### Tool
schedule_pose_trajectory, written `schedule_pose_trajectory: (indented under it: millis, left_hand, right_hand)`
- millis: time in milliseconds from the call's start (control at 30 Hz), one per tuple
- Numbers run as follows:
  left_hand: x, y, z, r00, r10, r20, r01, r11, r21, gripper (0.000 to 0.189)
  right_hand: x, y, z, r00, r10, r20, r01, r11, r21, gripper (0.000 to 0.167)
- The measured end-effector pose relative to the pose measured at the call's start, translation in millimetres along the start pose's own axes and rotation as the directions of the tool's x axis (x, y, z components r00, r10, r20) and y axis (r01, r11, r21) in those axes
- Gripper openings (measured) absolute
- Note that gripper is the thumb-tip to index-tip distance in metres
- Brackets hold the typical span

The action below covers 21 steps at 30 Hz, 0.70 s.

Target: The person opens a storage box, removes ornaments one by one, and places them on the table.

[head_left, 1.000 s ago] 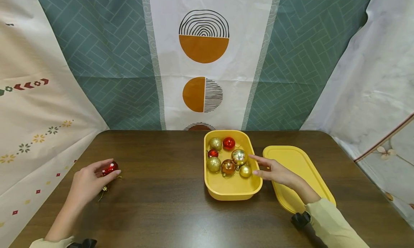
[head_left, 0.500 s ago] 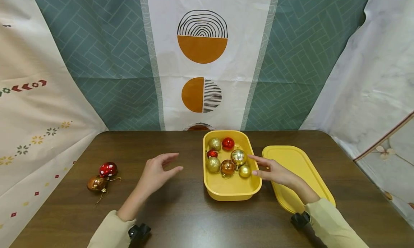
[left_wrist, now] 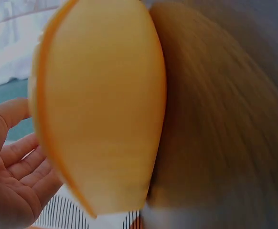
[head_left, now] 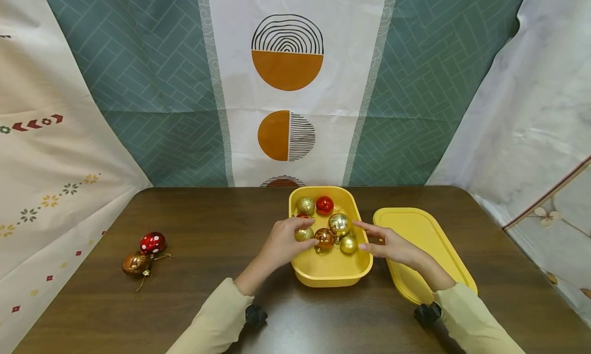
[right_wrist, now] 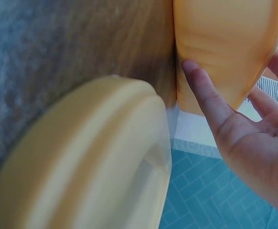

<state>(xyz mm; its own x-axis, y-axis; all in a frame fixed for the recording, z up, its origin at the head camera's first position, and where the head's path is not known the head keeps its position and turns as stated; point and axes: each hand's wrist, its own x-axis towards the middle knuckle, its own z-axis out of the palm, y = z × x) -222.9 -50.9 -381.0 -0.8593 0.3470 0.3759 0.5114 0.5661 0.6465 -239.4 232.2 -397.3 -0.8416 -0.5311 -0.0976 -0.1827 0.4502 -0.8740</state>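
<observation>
In the head view my left hand hovers at the left side of a yellow plastic container, thumb and fingers spread apart over a glittery gold Christmas ball. Beside the thumb lies a copper ball. My right hand rests at the container's right rim, fingertips just over the edge. One of its fingers lies along the outer wall in the right wrist view. Two shiny gold balls, another glittery one and a red ball also sit inside; a smaller red one is partly covered by my left fingers.
A yellow lid lies on the table right of the container, under my right forearm. At the far left are a red ball with white dots and a brown ball, touching. Patterned cloth hangs behind the table.
My left hand has left the dotted red ball at the far left and moved right, over the container's left side. The right hand has stayed at the right rim.
</observation>
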Motion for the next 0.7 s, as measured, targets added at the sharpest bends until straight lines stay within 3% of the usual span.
schedule_pose_trajectory:
  millis: [333, 533, 700]
  left_hand:
    - [21.7, 4.7, 22.8, 0.991, 0.005, 0.132, -0.021, 0.993, 0.118, 0.043]
    - [28.2, 1.8, 30.3, 0.982, 0.023, 0.186, -0.067, 0.970, 0.232, 0.042]
    - [29.5, 3.0, 31.7, 0.971, 0.004, 0.237, -0.081, 0.945, 0.318, 0.043]
  right_hand:
    - [-0.6, 0.1, 0.0, 1.000, 0.011, 0.005, -0.011, 1.000, 0.001, 0.061]
    - [-0.8, -0.6, 0.2, 1.000, 0.012, 0.002, -0.012, 1.000, 0.004, 0.061]
    - [-0.8, -0.1, 0.7, 1.000, 0.005, 0.003, -0.005, 1.000, 0.014, 0.061]
